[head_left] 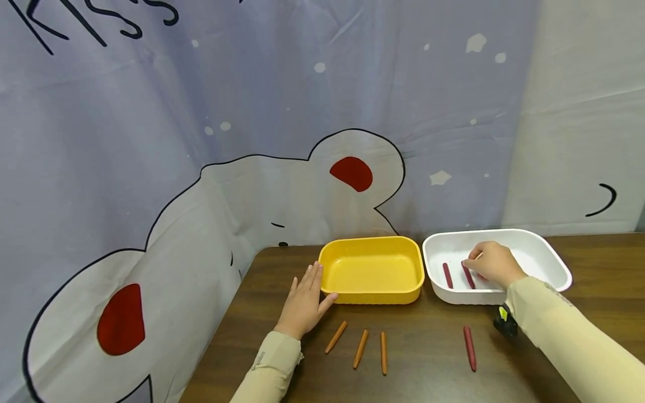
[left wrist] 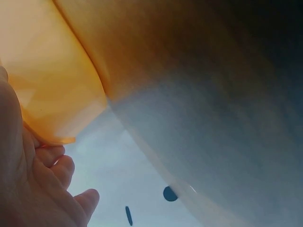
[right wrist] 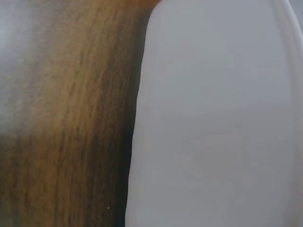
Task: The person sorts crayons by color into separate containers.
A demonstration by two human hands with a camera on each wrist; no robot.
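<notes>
Large black letters (head_left: 83, 22) stand on the printed cloth backdrop (head_left: 282, 95), at the upper left of the head view. The top edge of that view cuts them off, so only their lower parts show; they look like "KISS", though the full wording cannot be told. A further black stroke (head_left: 241, 1) touches that edge to their right, too little of it in view to read.
</notes>
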